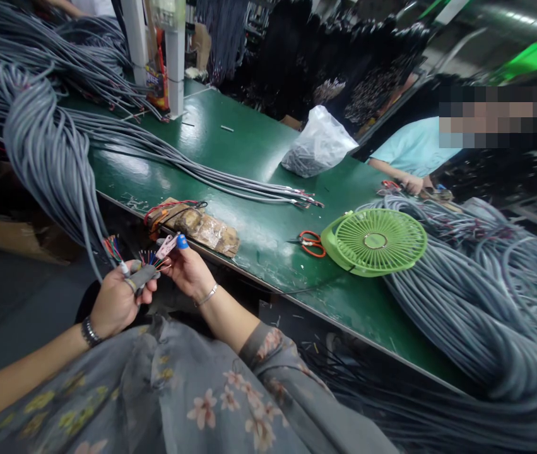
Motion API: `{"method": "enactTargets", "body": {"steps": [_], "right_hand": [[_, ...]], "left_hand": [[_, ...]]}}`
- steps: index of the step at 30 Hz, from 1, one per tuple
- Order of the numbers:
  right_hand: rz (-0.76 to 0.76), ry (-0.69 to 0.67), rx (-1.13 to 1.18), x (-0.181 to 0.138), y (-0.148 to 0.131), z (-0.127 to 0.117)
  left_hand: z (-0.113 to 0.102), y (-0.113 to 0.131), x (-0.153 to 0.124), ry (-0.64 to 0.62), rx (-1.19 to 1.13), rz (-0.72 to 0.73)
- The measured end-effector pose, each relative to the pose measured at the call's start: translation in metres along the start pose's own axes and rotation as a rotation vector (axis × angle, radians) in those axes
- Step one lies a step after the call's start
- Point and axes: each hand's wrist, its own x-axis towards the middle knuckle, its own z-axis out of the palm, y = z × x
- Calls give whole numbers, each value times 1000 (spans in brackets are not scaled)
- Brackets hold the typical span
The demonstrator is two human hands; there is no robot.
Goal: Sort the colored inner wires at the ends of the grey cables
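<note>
My left hand [117, 302] is closed around the ends of grey cables [141, 275], and coloured inner wires [151, 257] fan out from them. Another cable end with coloured wires [113, 247] hangs just above that hand. My right hand [187, 270], with a blue cap on one fingertip, pinches a small pink-white tool [168, 246] at the wire tips. Both hands sit in front of the green table's edge [268, 287], above my lap.
Big bundles of grey cable hang at left [45, 145] and pile at right [476, 302]. On the table lie a taped block [202, 227], orange scissors [312, 243], a green fan [375, 241], a plastic bag [318, 144]. Another person's hand [410, 183] works opposite.
</note>
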Motion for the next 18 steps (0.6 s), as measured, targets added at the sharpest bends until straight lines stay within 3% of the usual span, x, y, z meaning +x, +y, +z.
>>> {"method": "enactTargets", "body": {"steps": [7,18], "right_hand": [[63,-70,-41,-3,-8,-4],[-31,-19,-73,-6,-2,-1]], "left_hand": [[-4,4,-10,39,-30,30],[4,7,-6,50,-66,24]]}}
